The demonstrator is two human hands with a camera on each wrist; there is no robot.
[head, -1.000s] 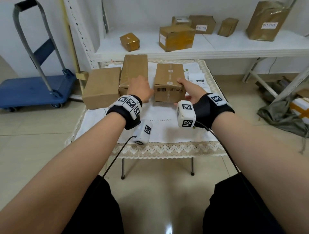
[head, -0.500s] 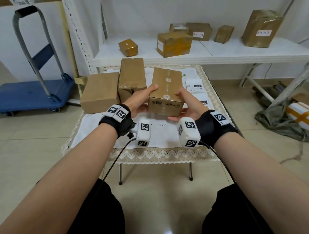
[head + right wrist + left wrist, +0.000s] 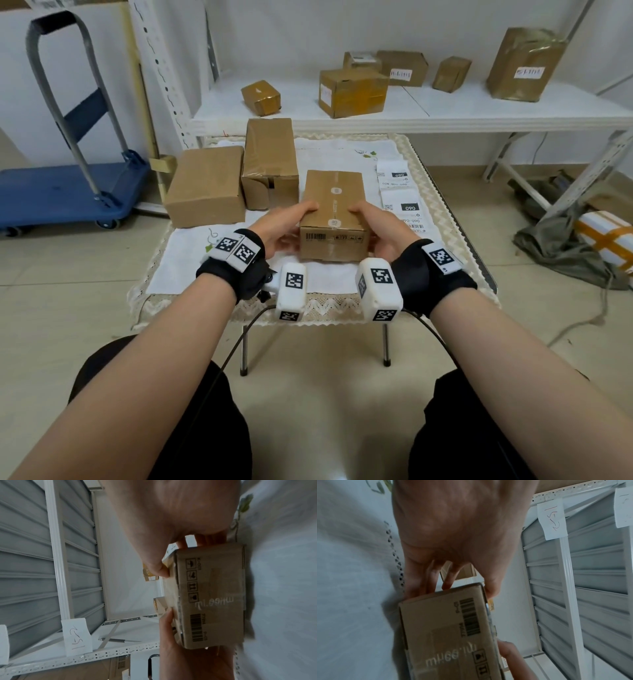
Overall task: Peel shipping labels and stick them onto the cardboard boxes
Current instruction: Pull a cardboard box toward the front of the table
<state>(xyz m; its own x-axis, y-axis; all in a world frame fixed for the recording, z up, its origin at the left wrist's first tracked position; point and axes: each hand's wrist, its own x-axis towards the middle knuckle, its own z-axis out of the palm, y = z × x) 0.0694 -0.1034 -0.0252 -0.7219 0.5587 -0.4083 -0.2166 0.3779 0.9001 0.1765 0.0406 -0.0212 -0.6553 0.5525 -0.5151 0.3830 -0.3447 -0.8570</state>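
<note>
We hold a small cardboard box (image 3: 334, 219) between both hands near the front of the cloth-covered table (image 3: 455, 236). Our left hand (image 3: 281, 229) clasps its left side, thumb over the top edge and fingers (image 3: 447, 580) down the side; our right hand (image 3: 380, 228) clasps the right side likewise. Whether the box touches the cloth we cannot tell. Just right of it lies a strip of shipping labels (image 3: 399, 193). Behind and to the left stand two larger boxes (image 3: 205, 185), side by side. Farther back, a white shelf (image 3: 445, 116) carries several taped parcels (image 3: 352, 90).
</note>
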